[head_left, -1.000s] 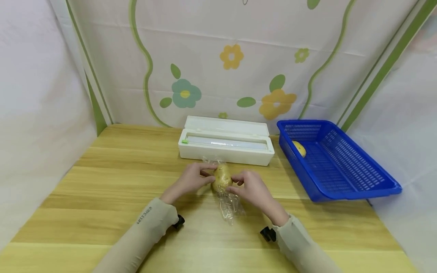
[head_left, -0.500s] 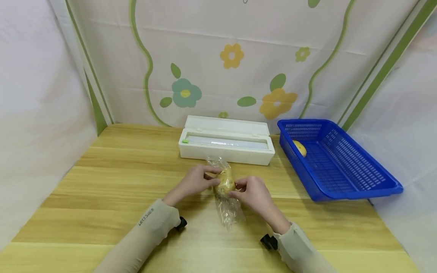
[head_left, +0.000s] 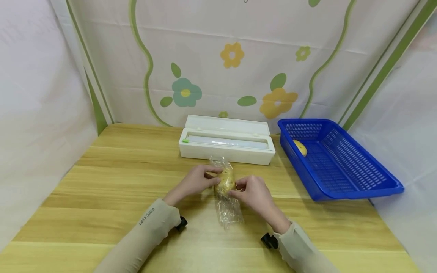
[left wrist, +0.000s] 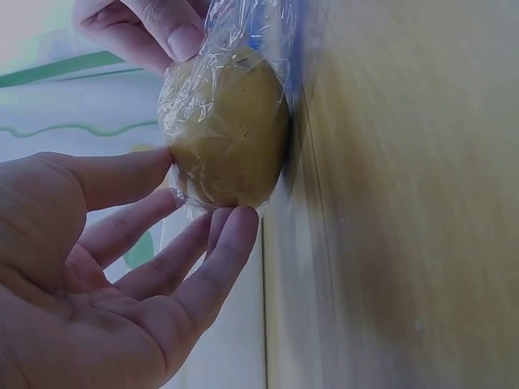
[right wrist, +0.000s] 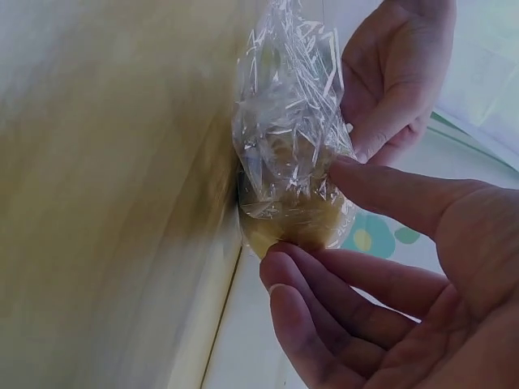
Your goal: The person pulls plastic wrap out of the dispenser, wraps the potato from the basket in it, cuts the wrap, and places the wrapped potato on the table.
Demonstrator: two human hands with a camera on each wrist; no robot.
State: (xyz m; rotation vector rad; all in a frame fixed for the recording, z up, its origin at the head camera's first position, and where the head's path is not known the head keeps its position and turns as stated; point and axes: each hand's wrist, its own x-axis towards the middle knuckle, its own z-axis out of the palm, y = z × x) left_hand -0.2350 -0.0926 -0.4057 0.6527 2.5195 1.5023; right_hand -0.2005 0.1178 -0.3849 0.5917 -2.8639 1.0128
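Note:
A yellow potato [head_left: 226, 180] wrapped in clear cling film [head_left: 229, 212] lies on the wooden table, in front of a white box. Loose film trails from its near and far ends. My left hand [head_left: 196, 180] holds the potato from the left, thumb and fingertips against it; the left wrist view shows the film-covered potato [left wrist: 243, 134] between them. From the right, my right hand [head_left: 254, 195] pinches the wrapped potato near its closer end. Bunched, creased film [right wrist: 288, 121] covers much of the potato in the right wrist view.
The white cling film box [head_left: 227, 153] stands behind the hands with its lid raised and a roll inside. At the right is a blue plastic basket [head_left: 315, 185], with another potato [head_left: 300, 148] at its left wall. A floral cloth [head_left: 211, 49] hangs behind the table.
The wrapped potato and both hands have shifted slightly to the right. The potato has turned a little, and the film at its far end now shows more spread out.

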